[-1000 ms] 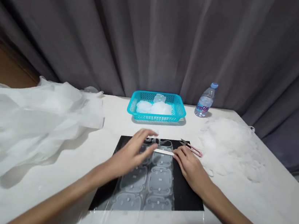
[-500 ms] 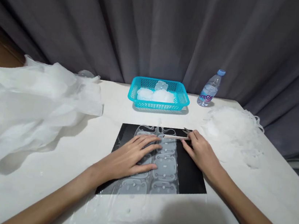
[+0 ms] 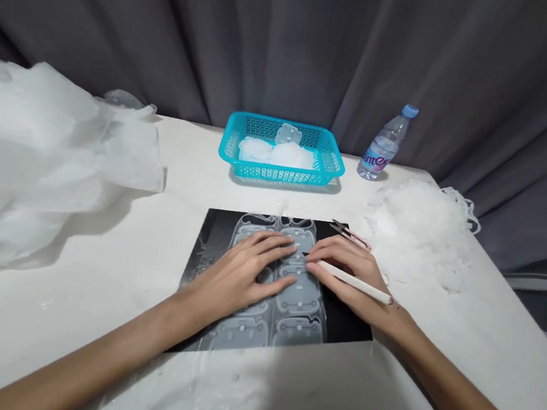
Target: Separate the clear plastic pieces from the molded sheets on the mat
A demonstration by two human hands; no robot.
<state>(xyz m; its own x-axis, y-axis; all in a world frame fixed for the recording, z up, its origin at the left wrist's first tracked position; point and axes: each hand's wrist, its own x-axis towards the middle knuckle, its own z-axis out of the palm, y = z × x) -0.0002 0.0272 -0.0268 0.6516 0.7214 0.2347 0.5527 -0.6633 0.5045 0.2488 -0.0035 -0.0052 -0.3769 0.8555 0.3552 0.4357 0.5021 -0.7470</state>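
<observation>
My left hand (image 3: 249, 269) lies spread and flat over the left part of a translucent molded plastic sheet (image 3: 299, 294) with rounded rectangular panels. The sheet rests on a black mat (image 3: 349, 322) and runs past its near edge. Pinched in my right hand (image 3: 346, 268) is a slim white pen-shaped tool (image 3: 356, 282); its dark tip points left over an upper right panel, and I cannot tell whether it touches. Just beyond the right knuckles, a pair of thread snips (image 3: 350, 234) lies at the mat's upper right corner.
At the back stands a turquoise basket (image 3: 280, 175) with translucent pieces inside. A water bottle (image 3: 383, 145) is right of it. Piled white scraps (image 3: 421, 234) lie on the right, and large white plastic sheeting (image 3: 46, 168) covers the left. A grey curtain (image 3: 295, 40) hangs behind the table.
The white tool, earlier lying crosswise near my right fingers, is now gripped like a pen. My right hand has moved nearer the left one. The view has shifted slightly.
</observation>
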